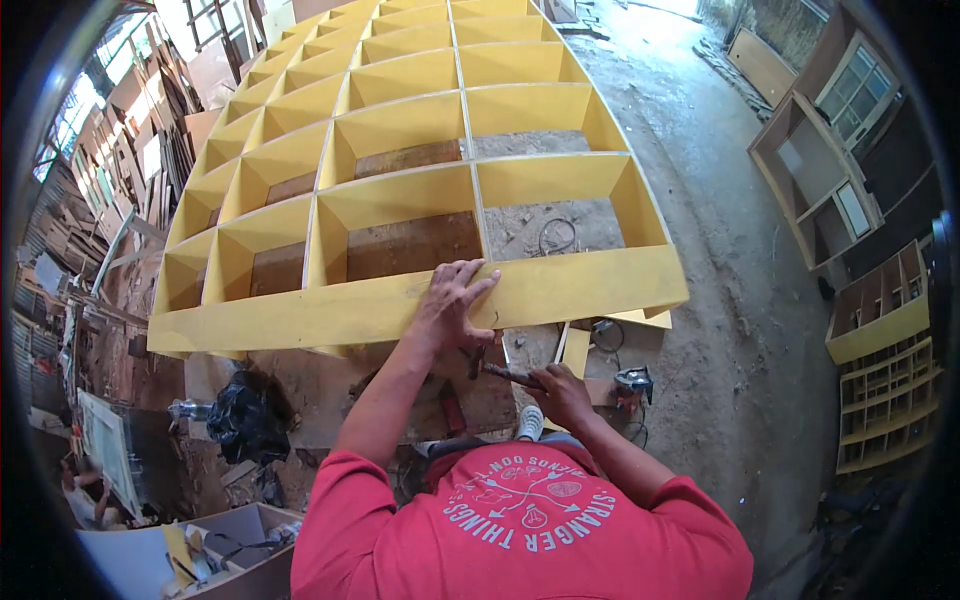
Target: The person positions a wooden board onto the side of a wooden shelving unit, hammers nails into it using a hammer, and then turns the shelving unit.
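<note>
A large yellow wooden shelf unit (400, 190) with many open compartments lies in front of me. My left hand (452, 305) rests on its near board (580, 283), fingers spread over the board's upper edge and thumb apart, lower down. Just below that hand is the head of a hammer (508, 374), close to the board's lower edge. The fingers of my right hand (560, 393) are wrapped round the hammer's handle. Whether the hammer's head touches the board, I cannot tell.
A corded power tool (632, 385) sits on the right of the work surface, near yellow wood strips (575, 350). A black plastic bag (248, 415) lies at left. Planks (130, 150) lean far left; another yellow shelf unit (885, 350) stands right. A person (88, 497) is at lower left.
</note>
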Available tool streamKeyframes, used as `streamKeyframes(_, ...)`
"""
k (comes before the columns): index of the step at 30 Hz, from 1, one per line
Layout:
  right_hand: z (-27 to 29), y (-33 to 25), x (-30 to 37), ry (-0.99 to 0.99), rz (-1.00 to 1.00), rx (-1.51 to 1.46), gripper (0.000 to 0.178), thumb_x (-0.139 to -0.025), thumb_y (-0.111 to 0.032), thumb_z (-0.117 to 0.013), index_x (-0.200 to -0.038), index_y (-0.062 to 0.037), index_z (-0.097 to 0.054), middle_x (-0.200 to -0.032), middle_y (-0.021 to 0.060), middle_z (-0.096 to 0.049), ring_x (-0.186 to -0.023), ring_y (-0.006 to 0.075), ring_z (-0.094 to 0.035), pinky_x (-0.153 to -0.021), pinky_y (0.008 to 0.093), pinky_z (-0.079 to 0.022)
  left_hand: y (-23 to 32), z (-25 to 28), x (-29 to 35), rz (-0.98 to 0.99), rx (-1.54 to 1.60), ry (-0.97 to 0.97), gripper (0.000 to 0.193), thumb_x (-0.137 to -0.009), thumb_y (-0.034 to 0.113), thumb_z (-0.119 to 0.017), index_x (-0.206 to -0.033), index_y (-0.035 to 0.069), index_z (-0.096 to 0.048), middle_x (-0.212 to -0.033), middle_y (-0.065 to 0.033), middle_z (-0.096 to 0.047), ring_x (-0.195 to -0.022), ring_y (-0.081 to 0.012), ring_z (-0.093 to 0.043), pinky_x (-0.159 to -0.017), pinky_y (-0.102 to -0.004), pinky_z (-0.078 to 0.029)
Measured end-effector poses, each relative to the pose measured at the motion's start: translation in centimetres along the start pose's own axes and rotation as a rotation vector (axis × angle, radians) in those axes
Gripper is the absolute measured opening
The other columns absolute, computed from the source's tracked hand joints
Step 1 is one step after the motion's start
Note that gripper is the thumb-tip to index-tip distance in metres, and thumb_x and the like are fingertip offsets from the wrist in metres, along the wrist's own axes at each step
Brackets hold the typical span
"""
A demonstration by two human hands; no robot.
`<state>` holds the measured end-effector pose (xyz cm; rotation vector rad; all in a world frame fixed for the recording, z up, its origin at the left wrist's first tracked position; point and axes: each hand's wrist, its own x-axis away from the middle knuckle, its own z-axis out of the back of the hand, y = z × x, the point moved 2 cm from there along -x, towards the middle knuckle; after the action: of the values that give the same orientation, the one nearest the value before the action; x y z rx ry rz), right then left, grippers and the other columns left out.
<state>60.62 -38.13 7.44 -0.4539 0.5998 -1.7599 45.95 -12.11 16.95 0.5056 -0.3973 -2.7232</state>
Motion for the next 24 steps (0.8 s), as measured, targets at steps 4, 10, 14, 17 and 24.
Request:
streamKeyframes(4, -1.2, 1.3, 0.2, 0.001, -0.044, 0.082, 0.025, -0.094, -0.031, -0.075, -0.111, -0.0132, -0.073, -0.104, 0.0134, -0.069, -0.106, 0.0398, -0.067, -0.085, 0.0532, -0.056, 0.3, 0.5, -0.1, 0.005, -0.04, -0.009, 0.103, -0.058, 0.052, -0.095, -0.149, 0.016, -0.064, -0.157, -0.0192, -0.053, -0.142, -0.0401, -0.048, -0.123, -0.053, -0.037)
streamKeyframes(10, -2.3, 1.4, 0.1, -0.063, -0.105, 0.064, 0.03, -0.093, -0.034, -0.078, -0.114, -0.0131, -0.073, -0.103, 0.0143, -0.067, -0.105, 0.0388, -0.066, -0.085, 0.0533, -0.056, 0.0, 0.2, -0.1, 0.003, -0.042, -0.005, 0.103, -0.058, 0.05, -0.095, -0.149, 0.014, -0.064, -0.155, -0.0193, -0.054, -0.142, -0.0394, -0.048, -0.123, -0.0527, -0.036)
streamKeyframes(14, -3.2, 1.2, 0.5, -0.012, 0.046, 0.025, 0.028, -0.092, -0.032, -0.079, -0.111, -0.0122, -0.074, -0.105, 0.0147, -0.068, -0.104, 0.0385, -0.067, -0.084, 0.0536, -0.056, 0.2, 0.2, -0.2, 0.013, -0.031, -0.027, 0.104, -0.057, 0.051, -0.095, -0.149, 0.014, -0.064, -0.155, -0.019, -0.054, -0.143, -0.039, -0.047, -0.124, -0.0526, -0.034)
streamKeyframes(17, -3.9, 1.5, 0.6, 0.071, -0.094, -0.011, 0.03, -0.091, -0.032, -0.08, -0.112, -0.0122, -0.074, -0.103, 0.0137, -0.069, -0.103, 0.0387, -0.067, -0.084, 0.0528, -0.056, 0.3, 0.1, 0.0, 0.014, -0.045, -0.017, 0.102, -0.057, 0.048, -0.095, -0.148, 0.014, -0.064, -0.155, -0.0187, -0.054, -0.143, -0.0395, -0.047, -0.124, -0.0525, -0.035)
streamKeyframes(24, -3.6, 2.0, 0.8, 0.061, -0.01, 0.043, 0.03, -0.09, -0.033, -0.081, -0.111, -0.0123, -0.074, -0.102, 0.0128, -0.069, -0.104, 0.0386, -0.067, -0.085, 0.0526, -0.057, 0.1, -0.1, -0.4, 0.014, -0.03, -0.022, 0.105, -0.056, 0.047, -0.097, -0.149, 0.014, -0.063, -0.155, -0.0189, -0.054, -0.143, -0.0404, -0.046, -0.124, -0.0535, -0.035)
